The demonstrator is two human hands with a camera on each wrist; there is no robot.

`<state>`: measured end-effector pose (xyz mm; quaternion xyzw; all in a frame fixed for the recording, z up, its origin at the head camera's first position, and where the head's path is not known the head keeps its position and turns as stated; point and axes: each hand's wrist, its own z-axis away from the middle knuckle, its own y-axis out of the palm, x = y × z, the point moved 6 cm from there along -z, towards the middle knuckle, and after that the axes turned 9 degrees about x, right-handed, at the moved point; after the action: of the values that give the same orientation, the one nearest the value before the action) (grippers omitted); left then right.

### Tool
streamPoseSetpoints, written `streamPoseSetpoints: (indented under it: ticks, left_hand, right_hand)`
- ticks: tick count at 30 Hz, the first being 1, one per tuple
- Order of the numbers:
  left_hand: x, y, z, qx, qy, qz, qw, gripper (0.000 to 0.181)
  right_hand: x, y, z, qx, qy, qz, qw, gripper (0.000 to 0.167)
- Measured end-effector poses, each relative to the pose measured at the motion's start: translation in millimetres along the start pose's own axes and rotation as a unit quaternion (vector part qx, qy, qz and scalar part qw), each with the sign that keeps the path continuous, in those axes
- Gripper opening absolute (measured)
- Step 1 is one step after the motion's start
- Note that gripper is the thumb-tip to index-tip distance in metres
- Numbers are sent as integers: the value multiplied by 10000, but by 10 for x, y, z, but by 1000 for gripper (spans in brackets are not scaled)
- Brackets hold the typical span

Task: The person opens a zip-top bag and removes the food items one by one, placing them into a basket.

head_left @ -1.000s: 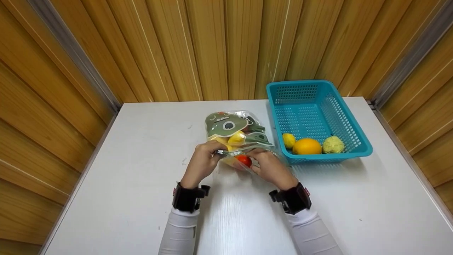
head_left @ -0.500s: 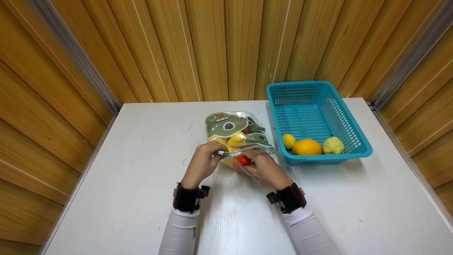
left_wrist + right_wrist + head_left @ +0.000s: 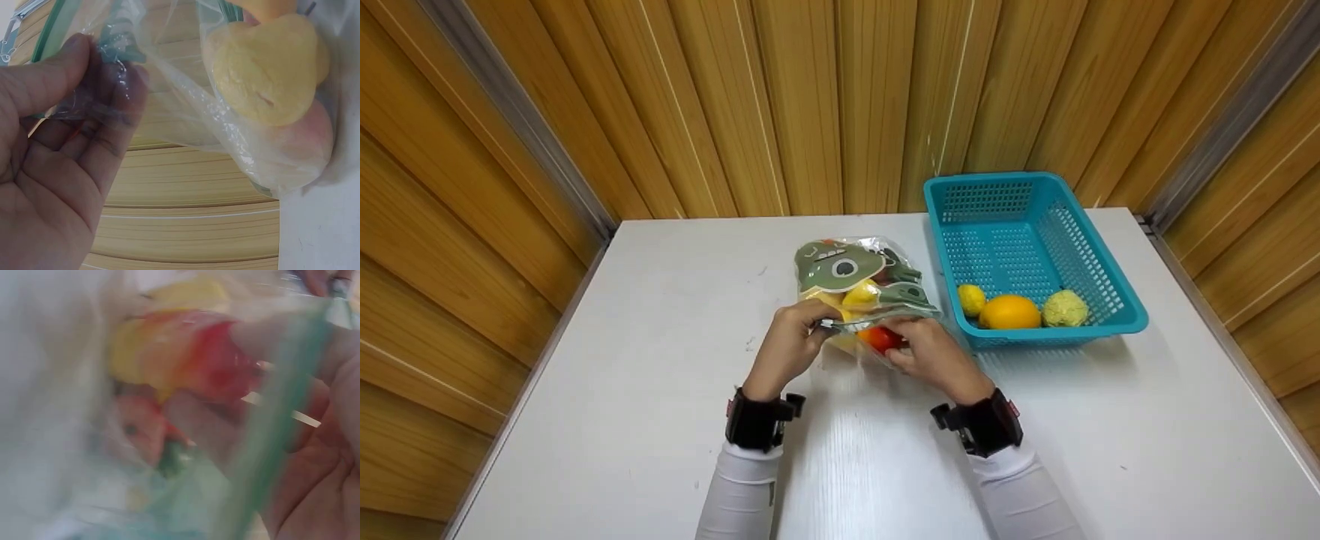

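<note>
A clear zip bag (image 3: 845, 268) with a green cartoon print lies on the white table, filled with several fruits. My left hand (image 3: 795, 341) pinches the bag's edge by the zip, thumb against fingers in the left wrist view. A pear-shaped yellow fruit (image 3: 267, 67) shows through the plastic there. Reaching into the mouth of the bag, my right hand (image 3: 934, 352) grips a red-and-yellow fruit (image 3: 185, 354) by its red end. Beneath it is another reddish fruit (image 3: 138, 430), blurred by the plastic. Some of the right fingers are hidden in the head view.
A teal plastic basket (image 3: 1136, 319) stands right of the bag. Inside, along its near side, are a small yellow fruit (image 3: 971, 300), an orange fruit (image 3: 1010, 312) and a pale green bumpy one (image 3: 1064, 308). Wood-panel walls (image 3: 840, 105) border the table (image 3: 660, 315).
My right hand goes a little left into the bag, then comes back right, and the red fruit shifts right with it. The left hand stays on the bag's edge.
</note>
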<state>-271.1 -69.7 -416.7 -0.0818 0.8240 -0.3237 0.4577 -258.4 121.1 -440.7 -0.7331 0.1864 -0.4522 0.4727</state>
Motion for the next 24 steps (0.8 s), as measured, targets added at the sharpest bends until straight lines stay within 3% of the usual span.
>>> streamPoseSetpoints:
  ticks: [6,11,16,20,24]
  left_hand:
    - [2,-2,3,-25,16,11,10000,14]
    - [10,1,4,-9,-20,43,10000,15]
    - [16,1,3,23,-92,56,9999,16]
    - [7,-4,3,4,-17,24,10000,15]
    - [9,-2,1,-9,41,13,10000,14]
  right_hand:
    - [130,-205,130,184,-37,-188,9996,35]
    - [159,-399,258,217,-289,-714,9968,39]
    - [120,-619,438,171,-244,-1149,9929,39]
    - [78,-781,574,30,-192,-1316,9911,40]
    - [14,-929,688,-371,-227,-1366,9897,41]
